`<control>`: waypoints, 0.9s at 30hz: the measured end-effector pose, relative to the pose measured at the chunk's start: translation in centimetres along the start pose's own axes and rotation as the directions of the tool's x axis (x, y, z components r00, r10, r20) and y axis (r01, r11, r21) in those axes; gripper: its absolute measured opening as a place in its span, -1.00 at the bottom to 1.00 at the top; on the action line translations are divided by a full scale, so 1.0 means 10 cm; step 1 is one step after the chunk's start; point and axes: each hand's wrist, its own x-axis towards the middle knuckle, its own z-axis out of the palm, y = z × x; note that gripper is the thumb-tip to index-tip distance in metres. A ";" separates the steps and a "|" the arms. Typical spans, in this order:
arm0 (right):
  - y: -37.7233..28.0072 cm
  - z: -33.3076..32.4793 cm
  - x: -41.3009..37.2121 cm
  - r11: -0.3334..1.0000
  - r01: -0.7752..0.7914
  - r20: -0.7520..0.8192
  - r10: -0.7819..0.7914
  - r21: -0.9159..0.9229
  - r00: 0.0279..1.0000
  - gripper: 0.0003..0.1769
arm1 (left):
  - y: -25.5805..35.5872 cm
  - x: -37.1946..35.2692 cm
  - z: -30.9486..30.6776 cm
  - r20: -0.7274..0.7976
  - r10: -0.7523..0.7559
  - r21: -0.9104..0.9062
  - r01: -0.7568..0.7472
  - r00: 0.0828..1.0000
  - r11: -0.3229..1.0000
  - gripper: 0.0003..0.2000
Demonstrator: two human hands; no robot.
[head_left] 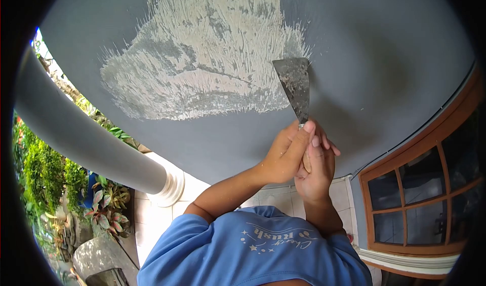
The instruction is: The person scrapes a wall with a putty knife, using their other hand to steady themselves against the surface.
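Note:
My left hand (284, 155) is closed around the handle of a paint scraper, with the thumb up near the base of the blade. Against the same handle, my right hand (319, 167) closes from the other side, some of its fingers partly hidden. A strip of wooden handle (307, 162) shows between the hands. The scraper's flared metal blade (296, 81) is speckled with pale residue. Its wide edge lies at the right border of a rough, whitish scraped patch (217, 43) on the grey painted wall (228, 139); whether it touches is hard to tell.
A round grey column (101, 134) with a pale base stands to the left, plants (48, 159) beyond it. To the right is a wood-framed window (422, 195) with several panes. Light floor tiles (152, 207) lie below.

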 end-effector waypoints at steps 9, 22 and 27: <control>-0.20 -0.05 0.23 0.997 -0.040 0.176 0.051 -0.064 0.983 -0.65 | -0.02 0.03 0.08 -0.151 -0.045 0.137 0.066 0.988 0.988 -0.57; -0.17 0.18 0.10 0.991 0.032 -0.036 -0.037 -0.131 0.999 -0.65 | 0.11 0.00 0.08 -0.100 -0.124 0.113 0.135 0.987 0.984 -0.53; -0.06 0.23 0.05 0.966 0.054 -0.092 -0.080 -0.253 0.993 -0.66 | -0.07 -0.06 0.00 -0.116 -0.059 0.093 0.070 0.991 0.993 -0.53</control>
